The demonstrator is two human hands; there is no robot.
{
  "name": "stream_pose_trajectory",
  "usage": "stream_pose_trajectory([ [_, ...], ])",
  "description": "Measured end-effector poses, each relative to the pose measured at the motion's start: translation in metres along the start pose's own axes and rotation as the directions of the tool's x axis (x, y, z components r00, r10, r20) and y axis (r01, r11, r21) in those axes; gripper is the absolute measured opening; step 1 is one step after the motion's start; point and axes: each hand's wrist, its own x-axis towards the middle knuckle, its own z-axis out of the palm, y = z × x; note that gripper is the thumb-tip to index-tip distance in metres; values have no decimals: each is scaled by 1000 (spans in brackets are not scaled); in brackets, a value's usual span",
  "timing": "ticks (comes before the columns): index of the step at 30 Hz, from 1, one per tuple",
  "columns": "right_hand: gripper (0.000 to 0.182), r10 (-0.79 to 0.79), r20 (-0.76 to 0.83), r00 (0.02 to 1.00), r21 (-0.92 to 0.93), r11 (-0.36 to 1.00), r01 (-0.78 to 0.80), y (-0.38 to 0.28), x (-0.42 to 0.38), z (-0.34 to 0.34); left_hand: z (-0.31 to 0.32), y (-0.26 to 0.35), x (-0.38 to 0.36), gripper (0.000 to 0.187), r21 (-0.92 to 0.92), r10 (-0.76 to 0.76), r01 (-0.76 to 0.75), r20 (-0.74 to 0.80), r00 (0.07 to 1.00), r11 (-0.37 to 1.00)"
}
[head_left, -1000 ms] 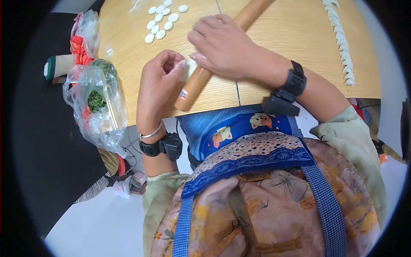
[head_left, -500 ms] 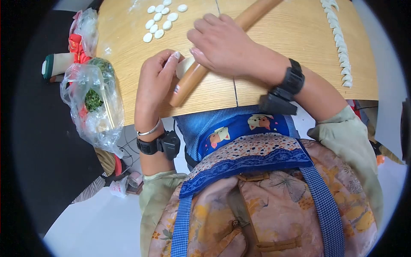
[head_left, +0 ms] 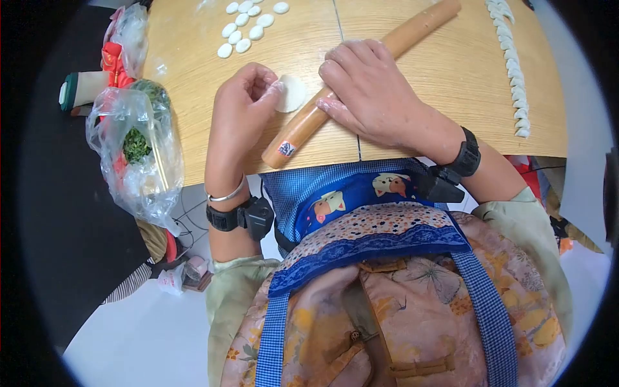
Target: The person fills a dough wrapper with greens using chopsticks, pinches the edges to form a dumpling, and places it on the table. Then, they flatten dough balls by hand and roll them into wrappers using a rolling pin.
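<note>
My left hand pinches the edge of a flat round dough wrapper between thumb and fingers, over the wooden table. My right hand is closed over the middle of a long wooden rolling pin, which lies slanted from near the table's front edge towards the far right. The pin's near end, with a small printed label, sits just right of the wrapper. Small flattened dough discs are scattered beyond my left hand.
A curved row of folded dumplings runs along the table's right side. At the left edge, a clear plastic bag holds leafy greens; a red bag and a green-and-white container are beside it. The table's front edge touches my apron.
The rolling pin and my right hand have shifted right, off the dough wrapper. More of the wrapper now shows beside my left hand, which still holds its edge.
</note>
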Motion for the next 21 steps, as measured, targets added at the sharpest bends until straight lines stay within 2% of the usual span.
stream_pose_trajectory([
  [5, 32, 66, 95, 993, -38, 997, -62, 1, 15, 2, -2, -6, -7, 13, 33, -17, 17, 3, 1000, 999],
  [7, 32, 38, 79, 996, -56, 998, -34, 6, 26, 11, -2, -3, -7, 14, 10, 6, -6, -19, 1000, 1000],
  [9, 33, 12, 62, 998, -78, 997, -7, 12, 40, 20, -3, 0, -6, 15, -57, -62, 61, -14, 998, 997],
  [12, 34, -5, 90, 996, -110, 994, 15, 16, 56, 29, -3, -2, -2, 16, -26, -13, 12, -53, 999, 1000],
  [15, 35, -7, 52, 999, -121, 993, 13, 16, 55, 32, -3, -1, -2, 17, -53, -26, 24, -48, 999, 998],
  [16, 35, -54, 10, 998, -101, 993, 55, 17, 48, 29, -2, 0, -3, 17, -56, -27, 24, -52, 998, 998],
  [18, 36, -109, -27, 994, -80, 991, 106, 15, 34, 20, -2, 2, -5, 17, 38, -41, 41, -8, 999, 998],
  [21, 36, -77, 57, 995, -43, 996, 79, 6, 12, 1, -3, 0, -4, 16, 101, 33, -32, -9, 999, 994],
])
